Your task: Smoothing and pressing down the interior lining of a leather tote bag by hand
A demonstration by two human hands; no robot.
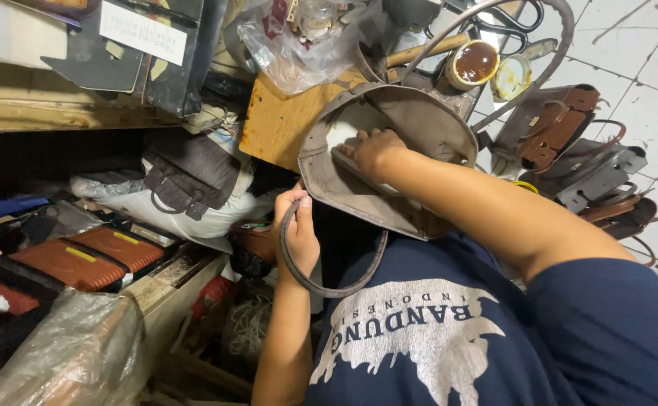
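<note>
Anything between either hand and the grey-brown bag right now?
Nothing visible. The right hand is already inside the grey-brown bag, pressing on its pale lining. The left hand grips the bag's edge, with the strap looping beneath it. Both touch the bag directly.

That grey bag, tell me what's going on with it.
A person in a navy T-shirt is working on the grey bag over a cluttered workbench. One hand is reaching inside the bag's open mouth, pressing against its pale lining. The other hand holds the bag's edge and its looped handle from below. An open tin of brown paste sits on the wooden board just behind, and more bags lie beside it on the tiled floor.
</note>
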